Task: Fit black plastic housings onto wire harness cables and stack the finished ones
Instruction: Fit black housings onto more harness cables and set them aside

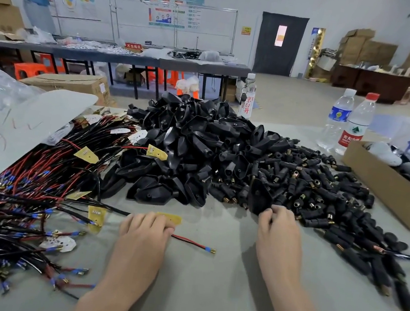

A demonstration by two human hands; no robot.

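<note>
A big heap of black plastic housings [194, 151] fills the middle of the table. To its right spreads a pile of small black connector sleeves [324, 194]. Red and black wire harness cables [39, 180] with yellow boards lie in a tangle at the left. My left hand [146, 228] rests on one harness with a yellow board [173, 219]; its red wire [192, 243] trails out to the right. My right hand [278, 233] pinches a single black housing [258, 196] at the front edge of the heap.
Three water bottles [338, 118] stand at the back right. A cardboard box [400, 191] with gloves sits at the right edge. A grey board [34, 119] and plastic bags lie at the left. Bare table surface [207, 286] lies between my forearms.
</note>
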